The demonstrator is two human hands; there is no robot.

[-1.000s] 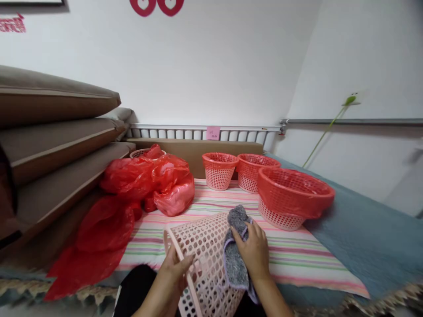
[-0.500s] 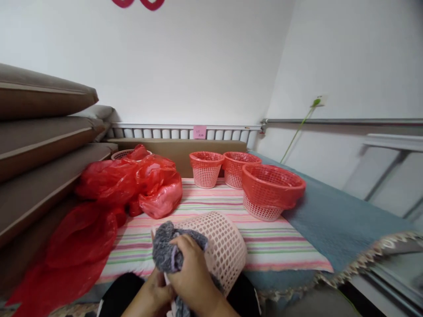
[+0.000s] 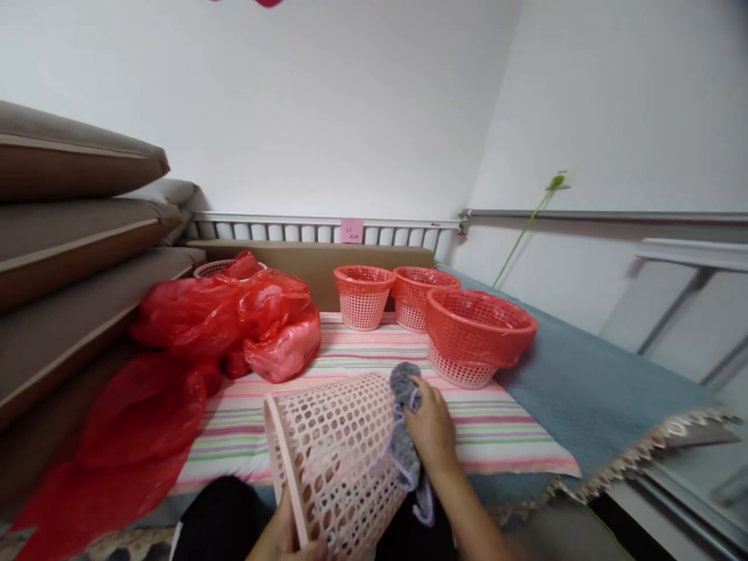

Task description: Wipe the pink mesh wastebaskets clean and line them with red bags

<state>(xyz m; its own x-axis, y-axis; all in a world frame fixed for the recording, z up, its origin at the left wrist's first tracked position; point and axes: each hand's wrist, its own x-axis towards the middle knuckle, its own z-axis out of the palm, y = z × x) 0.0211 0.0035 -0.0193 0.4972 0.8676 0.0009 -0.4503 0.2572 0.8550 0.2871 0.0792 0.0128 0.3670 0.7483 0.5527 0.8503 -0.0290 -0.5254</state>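
Note:
A pale pink perforated plastic basket [image 3: 339,444] lies on its side over my lap, its rim to the left and its base to the right. My left hand [image 3: 287,534] grips the rim at the lower left. A grey cloth with lilac edging [image 3: 405,389] is bunched in my right hand [image 3: 431,425], whose fingers are closed round it. The cloth presses against the basket's base end, and its loose part hangs down along the side.
Three baskets lined with red bags, a front one [image 3: 482,335] and two behind, stand on the striped cloth [image 3: 327,351]. Crumpled red plastic bags [image 3: 234,319] lie at left, beside stacked cushions [image 3: 75,226]. A blue cover [image 3: 590,382] spreads at right.
My right hand has moved the grey cloth rightward from the basket's rim to its base end. My left hand stays at the rim, and the basket's side is now more exposed.

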